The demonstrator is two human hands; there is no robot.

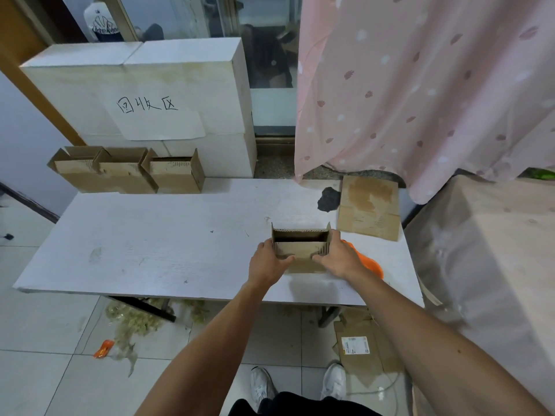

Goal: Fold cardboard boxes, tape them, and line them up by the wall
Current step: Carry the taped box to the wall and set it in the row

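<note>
Right of frame centre on the white table (135, 235), the left hand (267, 262) and right hand (336, 259) gripped the open cardboard box (300, 250) by its sides; even pressure should keep it square.

The premises appeared to be an improvised packing and storage room, not a fitted workshop. A plain white worktable (150, 250) stood on a tiled floor (45, 370). Three folded cardboard boxes (129, 172) sat in a row at its far end against stacked white cartons (180, 73), which bore a handwritten paper sign (156, 115). Flattened cardboard (369, 205) lay on the table. Another flattened piece (375, 352) and loose packing scraps (135, 319) littered the floor. A pink curtain (420, 85) screened the right side.
</note>
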